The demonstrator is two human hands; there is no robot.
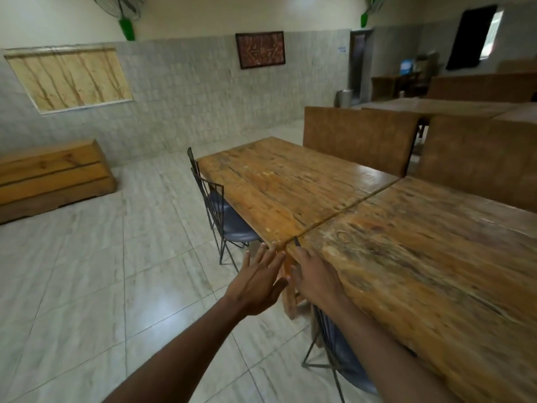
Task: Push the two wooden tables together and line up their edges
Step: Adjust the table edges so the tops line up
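Note:
Two wooden tables stand end to end with only a thin dark seam between them. The far table (279,181) runs toward the back wall and the near table (430,251) fills the right foreground. At the seam the near corners look almost flush. My left hand (258,283) is open with its fingers spread, fingertips touching the far table's near corner. Flat against the side edge of the near table, just below the seam, lies my right hand (315,279), holding nothing.
Two wire-frame chairs with blue seats (229,219) stand along the left side of the far table, and another chair (337,353) sits under the near table by my right arm. Upholstered benches (357,138) back the tables' far side. A wooden crate (52,175) rests on the tiled floor at left.

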